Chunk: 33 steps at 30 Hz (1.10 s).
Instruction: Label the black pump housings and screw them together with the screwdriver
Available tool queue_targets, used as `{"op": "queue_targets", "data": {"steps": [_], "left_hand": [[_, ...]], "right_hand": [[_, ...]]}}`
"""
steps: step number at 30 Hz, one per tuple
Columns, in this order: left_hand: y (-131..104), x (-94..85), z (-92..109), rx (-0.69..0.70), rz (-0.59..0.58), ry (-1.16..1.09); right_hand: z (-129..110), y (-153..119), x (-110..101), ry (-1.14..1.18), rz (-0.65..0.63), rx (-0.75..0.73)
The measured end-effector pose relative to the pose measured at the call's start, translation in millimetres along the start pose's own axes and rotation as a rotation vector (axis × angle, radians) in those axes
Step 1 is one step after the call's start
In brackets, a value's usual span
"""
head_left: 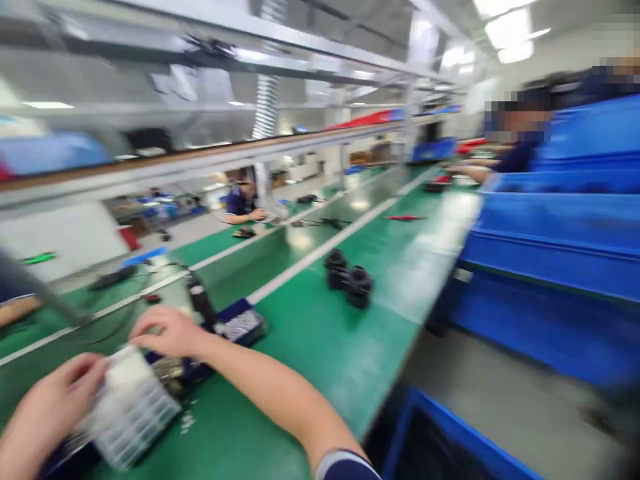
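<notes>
A whitish, see-through plastic tray with rows of small compartments (137, 410) is tilted at the lower left. My left hand (63, 400) grips its left edge, thumb and fingers pressed together. At the tray's upper edge my right hand (170, 332) is closed in a pinch; motion blur softens the fingertips. Behind and beside the tray stand dark blue bins, one with brassy small parts (169, 373) and another with silvery small parts (243, 325). A few tiny white pieces (187, 420) lie on the green bench beside the tray.
A dark upright tool (200, 300) stands beyond my right hand. Black round parts (350, 279) sit on the green bench (300, 320). Stacked blue crates (560, 247) line the right side, with a blue bin (450, 440) below. Co-workers (243, 200) sit farther along.
</notes>
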<state>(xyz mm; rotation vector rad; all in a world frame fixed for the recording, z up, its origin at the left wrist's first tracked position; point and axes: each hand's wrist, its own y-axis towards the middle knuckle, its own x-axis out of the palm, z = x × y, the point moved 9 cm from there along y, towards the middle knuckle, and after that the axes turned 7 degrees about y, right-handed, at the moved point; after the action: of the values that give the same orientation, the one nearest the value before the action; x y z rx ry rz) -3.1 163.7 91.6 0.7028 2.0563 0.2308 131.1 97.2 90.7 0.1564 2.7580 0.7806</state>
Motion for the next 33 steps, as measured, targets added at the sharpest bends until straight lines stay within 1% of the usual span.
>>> {"op": "queue_targets", "data": {"steps": [1,2,3,4,5,7,8,11,14,19,22,26,30,33], "left_hand": [[-6,7.2,-22,0.033,-0.056,-0.186],[-13,12.0,-35,0.066,-0.098,-0.408],[-18,14.5,-43,0.08,-0.118,-0.62],[-21,16.4,-47,0.067,-0.119,-0.782],[-21,18.7,-49,0.032,-0.109,-0.877],[-19,20.9,-46,-0.014,-0.075,-0.912],[-18,20.7,-42,-0.017,-0.062,-0.942],[-19,17.5,-33,0.015,-0.037,-1.03],[-23,16.7,-30,0.037,-0.034,-1.085],[-24,21.8,-27,0.021,-0.058,-1.095],[-24,23.4,-26,-0.001,-0.053,-1.097],[-24,25.5,-29,-0.028,-0.052,-1.093],[-24,27.5,-34,-0.064,-0.062,-1.091],[-25,28.0,-35,-0.072,-0.07,-1.095]], "right_hand": [[3,5,10,0.069,-0.05,-0.012],[11,7,17,0.121,-0.089,-0.009],[22,8,23,0.166,-0.132,0.0],[33,8,26,0.199,-0.167,0.007],[42,8,28,0.224,-0.193,0.01],[53,6,27,0.248,-0.178,0.01],[55,5,25,0.254,-0.154,0.005],[48,2,24,0.261,-0.092,-0.024],[42,3,26,0.252,-0.066,-0.055],[44,3,24,0.175,-0.034,-0.095],[42,1,23,0.136,-0.016,-0.128],[35,-1,21,0.109,0.039,-0.178],[29,-2,23,0.043,0.051,-0.267],[31,-5,23,-0.003,0.067,-0.322]]}}
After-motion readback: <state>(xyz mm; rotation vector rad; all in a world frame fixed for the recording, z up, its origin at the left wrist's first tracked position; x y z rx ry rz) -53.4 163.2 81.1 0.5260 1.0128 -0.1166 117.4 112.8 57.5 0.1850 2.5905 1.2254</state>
